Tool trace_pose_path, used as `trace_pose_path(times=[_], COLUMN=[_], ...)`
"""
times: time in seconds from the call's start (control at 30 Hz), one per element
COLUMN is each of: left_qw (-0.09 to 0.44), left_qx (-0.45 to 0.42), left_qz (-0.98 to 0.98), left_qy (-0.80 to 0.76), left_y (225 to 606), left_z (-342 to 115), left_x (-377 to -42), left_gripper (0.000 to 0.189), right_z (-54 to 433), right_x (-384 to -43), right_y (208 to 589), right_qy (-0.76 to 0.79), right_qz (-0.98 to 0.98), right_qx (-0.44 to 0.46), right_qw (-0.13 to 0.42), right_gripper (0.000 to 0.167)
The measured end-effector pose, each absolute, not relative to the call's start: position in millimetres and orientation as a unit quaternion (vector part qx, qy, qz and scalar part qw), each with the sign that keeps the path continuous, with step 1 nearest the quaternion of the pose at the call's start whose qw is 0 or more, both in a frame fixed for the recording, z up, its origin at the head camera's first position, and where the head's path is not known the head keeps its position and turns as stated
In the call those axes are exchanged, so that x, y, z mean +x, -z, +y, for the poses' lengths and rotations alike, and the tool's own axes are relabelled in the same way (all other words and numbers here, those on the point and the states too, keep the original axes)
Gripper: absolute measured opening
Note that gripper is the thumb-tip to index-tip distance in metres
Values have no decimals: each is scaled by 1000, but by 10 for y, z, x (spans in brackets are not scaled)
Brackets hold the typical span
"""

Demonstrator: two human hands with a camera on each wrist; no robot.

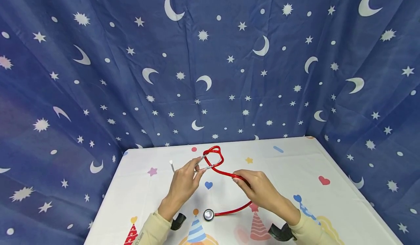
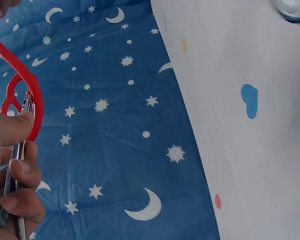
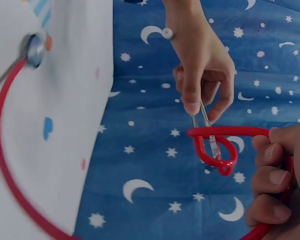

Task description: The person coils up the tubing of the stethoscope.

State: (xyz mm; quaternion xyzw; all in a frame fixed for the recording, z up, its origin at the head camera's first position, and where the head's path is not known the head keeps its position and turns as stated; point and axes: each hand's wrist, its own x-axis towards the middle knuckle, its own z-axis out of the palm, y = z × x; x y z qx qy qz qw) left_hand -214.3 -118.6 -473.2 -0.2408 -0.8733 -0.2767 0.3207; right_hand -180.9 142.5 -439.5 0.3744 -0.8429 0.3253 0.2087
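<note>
A stethoscope with red tubing (image 1: 231, 211) stretches between both hands over the white table cover. My left hand (image 1: 184, 182) grips its metal ear tubes (image 2: 21, 150), fingers curled round them; one white eartip (image 1: 171, 162) sticks out to the left. Just beyond that hand, the red tubing makes a loop (image 3: 232, 150) around the metal ends. My right hand (image 1: 262, 191) holds the tubing farther along, with the fingers wrapped over it in the right wrist view. From there the tubing curves down and back to the round silver chestpiece (image 1: 208, 214), low between the two forearms.
The table (image 1: 288, 157) has a white cover printed with hearts, stars and party hats. A dark blue curtain (image 1: 210, 77) with moons and stars hangs behind it and along both sides. Black straps (image 1: 281, 233) sit at the wrists.
</note>
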Motion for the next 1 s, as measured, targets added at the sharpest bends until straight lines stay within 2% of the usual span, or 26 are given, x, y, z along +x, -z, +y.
trace_pose_path(times=[0.33,0.77,1.0], left_qw=[303,303,303], left_qx=[-288,-328,-345], left_qz=[-874,-865,-861], left_qy=[249,227,218], left_y=[4629,4492,4448], left_z=[-1093,-1003,-999], left_x=[-2054,-1968,-1956], left_gripper=[40,38,37], right_z=[1465,1494,1463], right_x=[-1930,-2050,-2119], right_y=[4160,3950,3884], right_qy=[-273,-276,-280], right_qz=[-820,-816,-814], right_qx=[420,418,420], right_qw=[277,287,287], right_gripper=[10,17,11])
